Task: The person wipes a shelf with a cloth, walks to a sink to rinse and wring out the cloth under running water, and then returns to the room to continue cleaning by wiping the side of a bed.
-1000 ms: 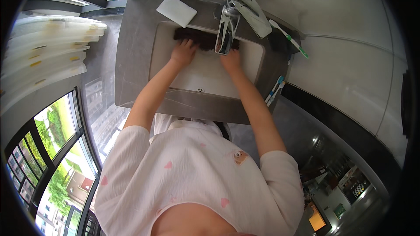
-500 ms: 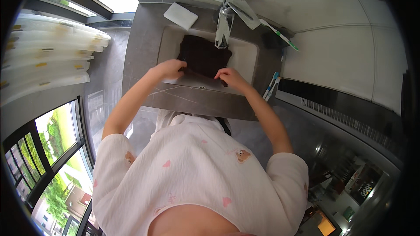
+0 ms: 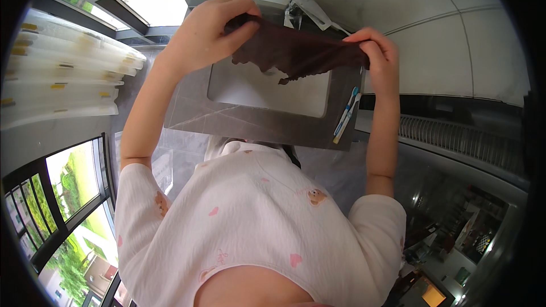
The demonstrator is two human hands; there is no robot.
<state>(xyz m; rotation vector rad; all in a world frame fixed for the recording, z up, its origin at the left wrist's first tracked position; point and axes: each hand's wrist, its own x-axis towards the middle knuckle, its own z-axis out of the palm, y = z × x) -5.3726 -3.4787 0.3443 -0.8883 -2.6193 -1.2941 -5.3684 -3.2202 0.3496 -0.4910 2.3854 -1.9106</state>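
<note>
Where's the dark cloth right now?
In the head view, the dark cloth is at upper middle, stretched between the left hand and the right hand, held up over the sink and partly hiding the faucet.

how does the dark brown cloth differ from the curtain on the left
The dark brown cloth shows no pattern, while the curtain is whitish with yellow and grey patches. The cloth is stretched between the left hand and right hand, above the sink; the curtain hangs in loose folds, untouched by either hand. The cloth's lower edge looks ragged, the curtain's gently wavy. Both are fabric.
</note>
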